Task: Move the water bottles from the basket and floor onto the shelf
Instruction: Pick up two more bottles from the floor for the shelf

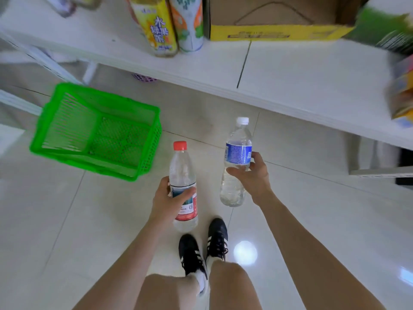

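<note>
My left hand (166,201) grips a clear water bottle with a red cap and red label (182,168) around its middle, held upright above the floor. My right hand (252,175) grips a second clear bottle with a white cap and blue label (238,142), also upright. Both bottles hang in front of me, below the edge of the white shelf (290,81). The green plastic basket (67,157) stands on the floor to my left, and I see nothing inside it.
On the shelf stand two tall drink bottles (161,25), a yellow cardboard box (279,21), a green pack (388,34) and a colourful box (402,92) at the right. My black shoes (201,249) are on the glossy tiled floor. A purple basket (144,77) peeks from under the shelf.
</note>
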`<state>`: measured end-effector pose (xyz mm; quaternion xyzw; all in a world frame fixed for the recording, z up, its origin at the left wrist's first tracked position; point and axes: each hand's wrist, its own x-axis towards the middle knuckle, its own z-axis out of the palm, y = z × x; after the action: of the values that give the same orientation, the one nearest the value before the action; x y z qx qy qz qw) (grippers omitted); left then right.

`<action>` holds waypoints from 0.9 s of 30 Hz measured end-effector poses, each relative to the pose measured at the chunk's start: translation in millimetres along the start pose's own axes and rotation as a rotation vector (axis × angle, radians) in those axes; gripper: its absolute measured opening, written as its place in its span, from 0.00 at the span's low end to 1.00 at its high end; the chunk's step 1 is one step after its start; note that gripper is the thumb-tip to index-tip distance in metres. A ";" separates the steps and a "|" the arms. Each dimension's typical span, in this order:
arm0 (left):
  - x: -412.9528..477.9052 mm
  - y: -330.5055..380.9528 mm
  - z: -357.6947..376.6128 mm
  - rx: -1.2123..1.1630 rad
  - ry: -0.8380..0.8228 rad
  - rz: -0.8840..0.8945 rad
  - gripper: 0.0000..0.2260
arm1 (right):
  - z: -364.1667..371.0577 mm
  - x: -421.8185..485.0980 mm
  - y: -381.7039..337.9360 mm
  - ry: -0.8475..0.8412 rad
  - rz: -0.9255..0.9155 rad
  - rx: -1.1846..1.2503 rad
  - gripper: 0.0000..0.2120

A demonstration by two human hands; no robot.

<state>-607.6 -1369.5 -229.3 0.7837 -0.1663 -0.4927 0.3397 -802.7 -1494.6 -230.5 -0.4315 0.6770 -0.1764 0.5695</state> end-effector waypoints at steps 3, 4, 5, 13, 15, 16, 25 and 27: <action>-36.1 37.0 -12.9 -0.043 0.013 0.021 0.21 | -14.9 -38.3 -39.1 -0.017 -0.018 0.028 0.30; -47.5 48.4 -17.0 -0.059 0.014 0.028 0.20 | -19.9 -50.5 -50.5 -0.016 -0.020 0.039 0.30; -58.6 59.9 -21.0 -0.078 0.016 0.036 0.19 | -24.9 -63.1 -62.1 -0.014 -0.022 0.052 0.29; -136.0 155.3 -57.7 -0.099 0.002 0.160 0.18 | -58.5 -147.9 -145.6 -0.015 -0.103 0.153 0.27; -153.0 176.4 -67.5 -0.117 0.007 0.185 0.19 | -63.3 -165.4 -168.0 -0.028 -0.137 0.160 0.27; -160.2 184.9 -73.9 -0.127 0.004 0.192 0.20 | -64.7 -173.6 -178.5 -0.037 -0.153 0.159 0.27; -218.5 261.6 -153.3 -0.177 0.053 0.345 0.20 | -46.4 -248.3 -262.2 -0.059 -0.349 0.190 0.25; -225.7 274.3 -177.0 -0.187 0.052 0.375 0.20 | -31.9 -264.3 -278.8 -0.073 -0.397 0.204 0.25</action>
<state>-534.2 -1365.6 160.7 0.7165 -0.2540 -0.4135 0.5011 -730.9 -1452.8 145.9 -0.5027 0.5363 -0.3370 0.5883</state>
